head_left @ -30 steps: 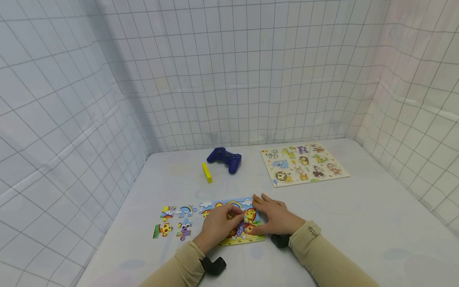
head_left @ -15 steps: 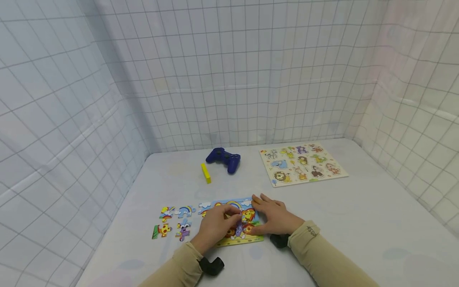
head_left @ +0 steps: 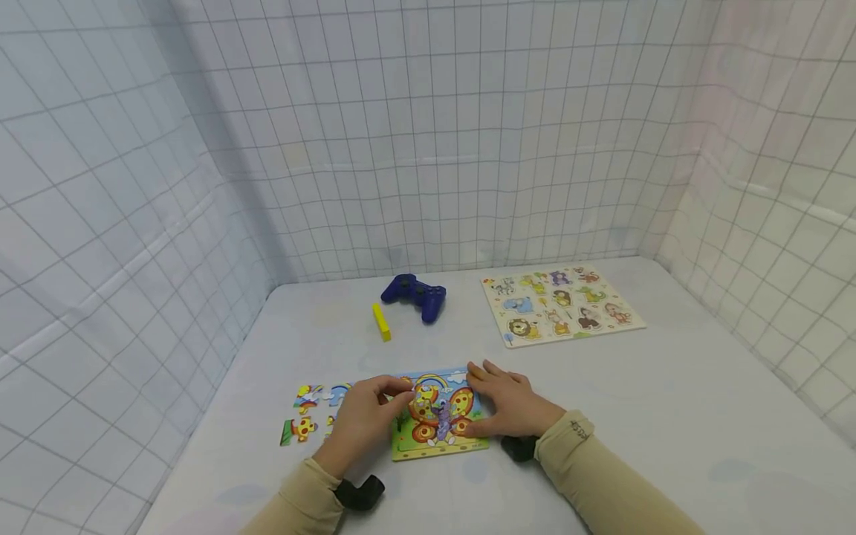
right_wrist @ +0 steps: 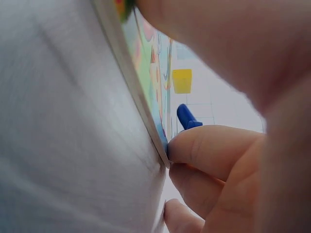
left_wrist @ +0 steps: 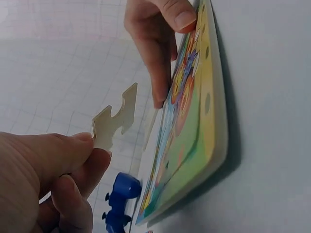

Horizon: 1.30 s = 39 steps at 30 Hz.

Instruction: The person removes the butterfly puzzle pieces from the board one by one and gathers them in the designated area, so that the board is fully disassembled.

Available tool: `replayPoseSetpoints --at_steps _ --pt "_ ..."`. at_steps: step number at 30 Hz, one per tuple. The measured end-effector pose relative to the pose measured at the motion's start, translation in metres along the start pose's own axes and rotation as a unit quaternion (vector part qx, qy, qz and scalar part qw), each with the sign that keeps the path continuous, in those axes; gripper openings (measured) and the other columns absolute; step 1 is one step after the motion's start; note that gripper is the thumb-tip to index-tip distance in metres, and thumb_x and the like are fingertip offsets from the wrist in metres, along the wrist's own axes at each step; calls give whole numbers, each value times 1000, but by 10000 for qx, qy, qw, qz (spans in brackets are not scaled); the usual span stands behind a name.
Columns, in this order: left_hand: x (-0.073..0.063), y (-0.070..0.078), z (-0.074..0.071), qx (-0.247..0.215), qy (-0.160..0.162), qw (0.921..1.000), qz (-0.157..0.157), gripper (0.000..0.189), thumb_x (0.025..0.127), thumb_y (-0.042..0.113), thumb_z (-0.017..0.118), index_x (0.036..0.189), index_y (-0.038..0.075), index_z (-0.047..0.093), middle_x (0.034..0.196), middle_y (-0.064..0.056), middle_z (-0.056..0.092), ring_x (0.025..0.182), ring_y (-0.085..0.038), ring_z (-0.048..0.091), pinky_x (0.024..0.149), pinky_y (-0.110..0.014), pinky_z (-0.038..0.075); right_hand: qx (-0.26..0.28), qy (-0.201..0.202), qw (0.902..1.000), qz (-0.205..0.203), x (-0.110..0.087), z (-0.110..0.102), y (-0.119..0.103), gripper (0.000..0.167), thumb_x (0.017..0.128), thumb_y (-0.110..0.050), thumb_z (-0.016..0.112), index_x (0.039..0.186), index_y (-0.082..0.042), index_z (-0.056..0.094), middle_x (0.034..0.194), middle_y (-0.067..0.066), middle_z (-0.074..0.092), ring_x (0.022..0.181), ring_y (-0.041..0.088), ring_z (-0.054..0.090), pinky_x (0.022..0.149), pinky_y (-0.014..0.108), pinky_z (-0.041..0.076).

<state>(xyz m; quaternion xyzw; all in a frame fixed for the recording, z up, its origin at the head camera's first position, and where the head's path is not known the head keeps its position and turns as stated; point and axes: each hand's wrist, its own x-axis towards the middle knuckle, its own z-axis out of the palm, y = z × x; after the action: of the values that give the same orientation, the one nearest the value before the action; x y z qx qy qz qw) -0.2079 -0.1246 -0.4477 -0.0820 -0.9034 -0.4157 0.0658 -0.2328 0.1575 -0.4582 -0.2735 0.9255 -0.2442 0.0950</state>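
Observation:
My left hand (head_left: 364,416) is over the left end of a cartoon jigsaw board (head_left: 438,451). Between thumb and fingertips it pinches a jigsaw piece (left_wrist: 103,127), whose pale, plain side and rounded notch face the left wrist camera. The head view largely hides this piece behind the fingers. On the board, a purple-bodied butterfly (head_left: 443,420) with orange and yellow wings shows under a rainbow. My right hand (head_left: 510,405) rests at the board's right side, thumb on the picture and fairly straight, spread fingers touching the far right edge.
Loose jigsaw pieces (head_left: 299,429) lie left of the board, some partly behind the left hand. Farther back are a yellow block (head_left: 381,322) and a dark blue game controller (head_left: 414,294). An animal puzzle board (head_left: 562,305) lies at the back right. Gridded cloth walls surround the table.
My left hand has moved left from the middle of the board, pinching a piece, and uncovered the butterfly's left wing. The right hand stays at the board's right side.

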Motion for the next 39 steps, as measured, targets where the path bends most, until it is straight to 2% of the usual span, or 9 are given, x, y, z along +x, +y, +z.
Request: replayPoseSetpoints --at_steps 4,7,11,16,21,29,33,39 --pt "-2 -11 -18 59 227 9993 -285 9 90 27 81 99 25 80 89 12 74 70 -10 54 60 -24 42 3 -48 10000 17 1 0 0 101 83 -65 76 159 -10 37 170 7 25 159 36 11 117 67 16" --pt "-5 -20 -32 -25 274 9986 -442 11 91 28 80 101 24 80 90 8 75 64 -11 54 55 -24 43 -13 -52 10000 59 1 1 0 102 83 -66 76 159 -10 37 170 7 25 159 36 11 117 67 16" --pt "-9 -32 -51 -55 420 9980 -480 13 92 27 80 103 19 80 89 3 76 58 -11 53 49 -25 41 -46 -45 9999 104 1 1 0 103 82 -66 76 159 -9 37 170 7 25 159 36 12 117 67 17" --pt "-13 -41 -65 -6 426 9972 -613 15 94 28 78 105 18 79 91 1 76 64 -11 53 52 -25 41 -106 -46 9998 147 0 0 0 101 82 -65 76 159 -10 39 170 6 25 159 36 12 117 67 17" --pt "-15 -43 -69 48 245 9981 -568 16 93 28 78 105 18 79 95 3 76 69 -12 54 57 -25 43 -81 -43 9998 149 -1 -1 -2 100 82 -64 77 158 -9 40 170 8 26 159 36 13 116 67 18" --pt "-19 -43 -67 356 -443 9976 -392 8 90 26 81 97 22 79 90 8 73 66 -8 59 56 -26 47 -40 -60 9998 166 0 0 -2 100 83 -63 78 158 -9 39 170 7 26 159 36 12 117 67 17" --pt "-19 -42 -66 599 -594 9952 -502 6 89 25 81 94 26 78 84 12 72 66 -8 60 56 -27 47 -21 -44 9999 164 0 0 -2 101 82 -63 78 158 -9 39 170 7 25 159 35 12 117 67 17" --pt "-21 -41 -64 1028 -744 9893 -720 7 88 28 81 92 30 76 83 14 70 69 -6 61 60 -29 46 -12 -42 9999 137 0 1 -1 101 83 -63 78 158 -9 39 170 6 25 159 35 11 117 67 16"
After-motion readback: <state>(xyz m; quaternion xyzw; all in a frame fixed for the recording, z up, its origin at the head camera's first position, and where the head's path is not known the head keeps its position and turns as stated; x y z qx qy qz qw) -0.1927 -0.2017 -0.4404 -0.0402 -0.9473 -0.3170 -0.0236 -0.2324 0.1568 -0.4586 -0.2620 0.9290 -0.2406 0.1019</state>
